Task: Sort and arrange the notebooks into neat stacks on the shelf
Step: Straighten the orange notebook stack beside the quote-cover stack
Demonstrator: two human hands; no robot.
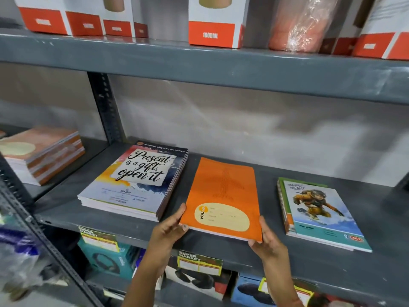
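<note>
Both forearms reach up from the bottom of the view to the shelf (309, 260), and each hand grips a near corner of the orange notebooks (223, 196). Left hand (169, 231) pinches the near left corner, thumb on the cover and fingers under; right hand (266, 239) clasps the near right corner the same way. This small stack lies at the shelf's front edge, between the "Present is a gift" stack (135, 182) toward the left and the illustrated-cover stack (321, 213) toward the right, apart from both. Its near end looks slightly raised, though I cannot tell for sure.

Judging by the thin soft covers, these notebooks should be light but floppy and inclined to slide over one another, the glossy covers offering little grip. Holding them at both near corners, or along the two long sides, with the edges squeezed together, should keep them square while they are pushed back.
</note>
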